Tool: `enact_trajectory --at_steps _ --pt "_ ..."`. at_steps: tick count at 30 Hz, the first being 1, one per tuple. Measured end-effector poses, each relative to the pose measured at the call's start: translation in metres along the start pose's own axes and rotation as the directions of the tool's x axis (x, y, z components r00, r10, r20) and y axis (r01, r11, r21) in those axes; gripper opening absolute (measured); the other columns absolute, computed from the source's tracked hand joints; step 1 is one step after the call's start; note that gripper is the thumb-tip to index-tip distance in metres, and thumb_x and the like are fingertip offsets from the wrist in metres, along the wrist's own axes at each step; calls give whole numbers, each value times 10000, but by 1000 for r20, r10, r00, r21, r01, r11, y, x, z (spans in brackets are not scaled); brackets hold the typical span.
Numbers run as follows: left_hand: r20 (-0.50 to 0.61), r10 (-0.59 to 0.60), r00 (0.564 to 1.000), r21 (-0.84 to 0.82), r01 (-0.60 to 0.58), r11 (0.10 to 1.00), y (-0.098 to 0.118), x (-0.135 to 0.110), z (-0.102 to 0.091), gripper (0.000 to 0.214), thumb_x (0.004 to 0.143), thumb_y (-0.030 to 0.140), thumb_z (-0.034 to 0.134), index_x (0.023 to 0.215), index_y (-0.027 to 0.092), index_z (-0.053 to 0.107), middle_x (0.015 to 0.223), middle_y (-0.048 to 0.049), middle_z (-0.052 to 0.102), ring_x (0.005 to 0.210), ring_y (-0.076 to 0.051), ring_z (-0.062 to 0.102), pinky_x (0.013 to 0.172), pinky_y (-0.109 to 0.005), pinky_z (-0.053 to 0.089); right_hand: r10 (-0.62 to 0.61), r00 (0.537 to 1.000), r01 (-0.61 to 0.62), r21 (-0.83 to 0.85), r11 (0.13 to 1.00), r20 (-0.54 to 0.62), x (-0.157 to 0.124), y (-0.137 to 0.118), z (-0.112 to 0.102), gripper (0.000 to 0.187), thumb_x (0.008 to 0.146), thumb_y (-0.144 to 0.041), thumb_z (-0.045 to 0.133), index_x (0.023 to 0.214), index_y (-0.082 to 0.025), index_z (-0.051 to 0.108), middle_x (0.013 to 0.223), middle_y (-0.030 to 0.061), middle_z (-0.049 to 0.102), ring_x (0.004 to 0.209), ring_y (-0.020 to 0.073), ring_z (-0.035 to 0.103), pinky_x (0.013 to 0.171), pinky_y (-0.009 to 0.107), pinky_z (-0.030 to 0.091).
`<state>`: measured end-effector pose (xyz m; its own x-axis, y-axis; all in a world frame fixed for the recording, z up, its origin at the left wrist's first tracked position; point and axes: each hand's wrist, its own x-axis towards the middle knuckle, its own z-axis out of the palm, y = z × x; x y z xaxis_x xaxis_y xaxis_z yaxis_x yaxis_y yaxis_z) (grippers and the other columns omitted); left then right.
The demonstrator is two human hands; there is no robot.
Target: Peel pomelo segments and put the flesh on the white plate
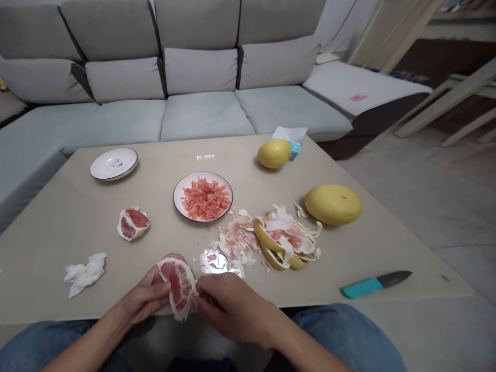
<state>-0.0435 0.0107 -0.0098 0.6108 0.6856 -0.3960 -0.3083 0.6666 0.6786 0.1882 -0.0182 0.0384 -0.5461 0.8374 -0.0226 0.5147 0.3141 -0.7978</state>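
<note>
At the table's near edge both my hands hold a pink pomelo chunk [178,281] with white pith. My left hand [145,299] cups it from the left with curled fingers. My right hand [228,305] pinches its right side. Beyond them stands a white plate of pink pomelo pieces [203,197]. Another peeled pomelo chunk [133,223] lies to the left. A heap of peel and pith [267,240] lies to the right.
A beige table [77,206] carries an empty white plate [113,163], a crumpled tissue [85,272], two whole yellow pomelos [333,204] [274,153], a tissue pack [291,138] and a teal-handled knife [375,283]. A grey sofa [201,108] stands behind.
</note>
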Motion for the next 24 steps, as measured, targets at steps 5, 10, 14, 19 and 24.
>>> enact_trajectory --at_steps 5,10,14,19,24 --pt "-53 27 998 45 -25 999 -7 1 9 420 678 255 819 1041 188 618 877 -57 701 784 -189 676 720 -285 538 51 993 -57 -57 997 -107 1 2 15 135 784 -189 523 656 -183 563 569 -42 572 502 77 389 498 199 243" --pt "-79 14 997 50 -10 999 -10 3 10 392 697 245 803 1032 185 610 897 -62 702 789 -193 679 692 -279 542 20 949 -82 -182 980 -316 3 3 32 129 660 -160 548 532 -173 549 479 -26 585 436 76 378 482 242 181" --pt "-20 -43 999 -52 42 998 -11 4 5 377 698 262 794 1021 177 617 863 -55 699 715 -179 682 636 -271 554 -51 885 -116 -324 939 -463 4 11 22 148 637 -149 524 492 -166 546 458 2 597 425 87 423 502 267 175" --pt "216 -91 972 -144 124 982 -13 4 7 438 677 325 790 1026 144 595 889 -102 689 652 -190 686 530 -252 557 72 862 -293 -378 878 -502 8 24 -7 192 708 -161 523 526 -163 585 511 27 637 469 105 498 523 260 207" --pt "419 -77 905 -234 190 954 -9 5 3 455 709 345 738 1092 214 530 927 -91 638 578 -184 675 411 -238 539 257 869 -437 -412 800 -423 10 30 -26 255 844 -226 483 640 -169 627 630 59 687 555 147 571 539 266 230"
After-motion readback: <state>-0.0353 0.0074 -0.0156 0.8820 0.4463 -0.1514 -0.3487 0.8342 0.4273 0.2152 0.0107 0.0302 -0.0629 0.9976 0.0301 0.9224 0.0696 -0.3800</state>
